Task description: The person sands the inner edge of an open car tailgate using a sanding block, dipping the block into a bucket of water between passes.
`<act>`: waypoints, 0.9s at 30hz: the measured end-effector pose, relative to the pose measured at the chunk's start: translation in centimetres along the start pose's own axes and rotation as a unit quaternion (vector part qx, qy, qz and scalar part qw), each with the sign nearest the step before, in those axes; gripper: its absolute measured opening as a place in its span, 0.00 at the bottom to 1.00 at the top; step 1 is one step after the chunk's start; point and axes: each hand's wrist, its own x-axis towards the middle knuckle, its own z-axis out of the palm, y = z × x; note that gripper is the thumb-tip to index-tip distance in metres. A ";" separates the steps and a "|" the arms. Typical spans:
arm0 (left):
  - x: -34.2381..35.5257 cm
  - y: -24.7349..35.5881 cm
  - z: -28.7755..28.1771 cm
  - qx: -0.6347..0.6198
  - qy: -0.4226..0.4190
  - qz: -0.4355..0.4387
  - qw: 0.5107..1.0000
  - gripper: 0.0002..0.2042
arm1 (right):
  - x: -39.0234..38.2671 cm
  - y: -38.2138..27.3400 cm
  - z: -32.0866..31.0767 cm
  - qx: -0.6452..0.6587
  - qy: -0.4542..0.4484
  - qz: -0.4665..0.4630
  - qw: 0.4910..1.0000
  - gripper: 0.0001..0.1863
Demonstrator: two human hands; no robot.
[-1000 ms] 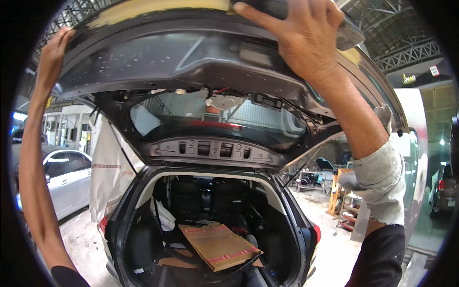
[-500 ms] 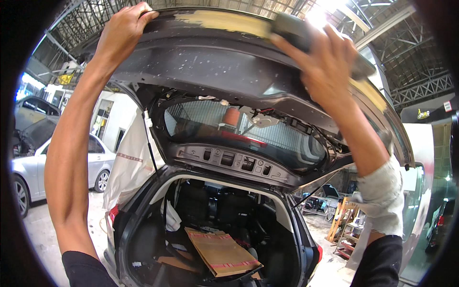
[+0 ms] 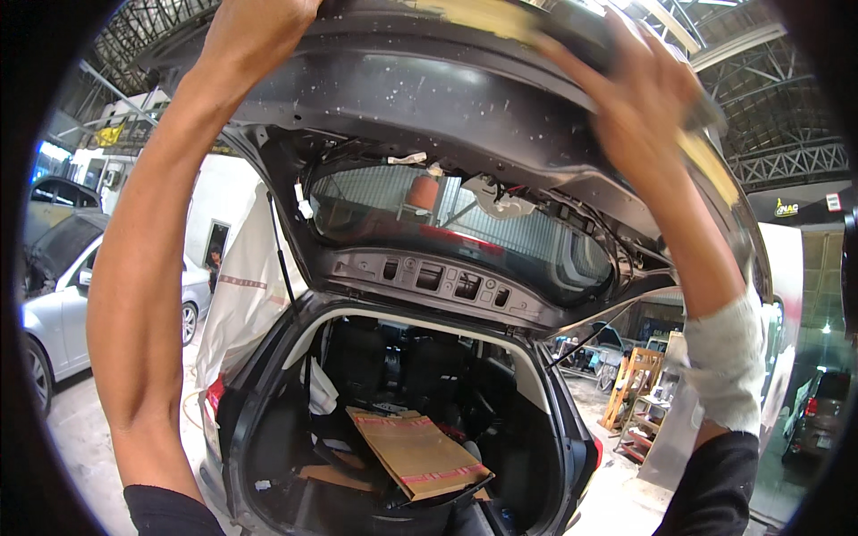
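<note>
Overhead, the raised dark tailgate (image 3: 402,98) of a car carries a yellowish filler patch (image 3: 478,16) along its upper edge. My left hand (image 3: 264,36) is closed on that edge, left of the patch, its fingertips cut off by the picture's top. My right hand (image 3: 643,98), blurred by motion, grips a long dark sanding block (image 3: 581,36) against the edge at the filler. The block's underside is hidden. Further down the right edge, more yellow filler (image 3: 715,170) shows. A pale grey cloth sleeve (image 3: 728,357) wraps my right forearm.
Below the tailgate, the open cargo area holds a flat cardboard piece (image 3: 424,451). A gas strut (image 3: 284,255) stands at the left beside white sheeting (image 3: 241,286). A silver car (image 3: 67,308) is at left; a wooden stand (image 3: 632,384) and small shelf rack (image 3: 645,424) are at right.
The tailgate's upper edge and my left hand sit higher in the picture. My right hand and the sanding block have shifted slightly right and up in the view, still at the edge.
</note>
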 end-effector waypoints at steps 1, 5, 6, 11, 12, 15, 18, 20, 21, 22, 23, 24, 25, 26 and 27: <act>0.1 0.0 0.0 -0.013 -0.003 -0.012 1.000 0.11 | 2.9 -1.8 -0.2 -0.006 0.004 -0.014 1.000 0.25; 0.8 0.4 0.5 -0.054 -0.051 -0.054 0.996 0.11 | 6.9 -3.7 1.8 0.148 0.024 -0.014 0.989 0.22; 0.6 -0.5 0.0 -0.041 -0.049 -0.041 0.997 0.11 | 4.6 -2.4 1.7 0.071 -0.005 -0.019 0.997 0.25; 0.5 0.4 -0.1 -0.014 0.009 0.004 1.000 0.11 | -12.0 8.9 -3.0 -0.087 -0.101 0.032 0.991 0.27; 0.6 0.4 0.1 -0.016 0.004 -0.002 1.000 0.11 | -11.7 8.9 -3.0 -0.088 -0.086 0.025 0.992 0.26; 1.2 0.5 0.8 -0.023 -0.010 -0.014 1.000 0.11 | -9.3 7.6 -1.6 -0.058 -0.045 0.019 0.997 0.27; 0.9 -0.8 1.2 -0.021 -0.038 -0.026 0.999 0.12 | -1.2 0.2 1.6 -0.036 -0.077 0.037 0.996 0.36; 1.0 -1.0 1.4 -0.027 -0.057 -0.037 0.997 0.12 | 3.6 -2.2 1.3 0.034 0.001 0.001 0.999 0.22; 1.0 -0.5 1.2 -0.019 -0.035 -0.015 0.999 0.12 | 3.4 -1.5 1.0 0.026 0.015 -0.017 0.999 0.22; 0.9 0.0 1.2 -0.018 -0.026 -0.010 0.999 0.12 | 2.9 -1.0 0.9 0.016 0.028 -0.035 0.999 0.22; 0.6 0.5 0.9 -0.017 -0.017 -0.006 1.000 0.12 | 1.3 0.0 0.9 -0.017 0.011 -0.030 0.999 0.24; 0.3 0.9 1.0 -0.016 -0.010 -0.005 1.000 0.11 | -1.4 1.8 1.0 -0.046 -0.007 -0.027 0.999 0.27; 0.5 0.4 1.1 -0.008 -0.015 -0.001 1.000 0.12 | -4.1 3.6 1.0 -0.072 -0.022 -0.024 0.997 0.32; 0.7 0.1 1.6 -0.016 -0.028 -0.026 0.999 0.12 | -6.7 5.6 0.6 -0.097 -0.069 -0.023 0.993 0.30; 1.2 0.5 1.9 -0.021 -0.042 -0.044 0.998 0.12 | -10.1 8.2 0.2 -0.088 -0.070 -0.026 0.993 0.30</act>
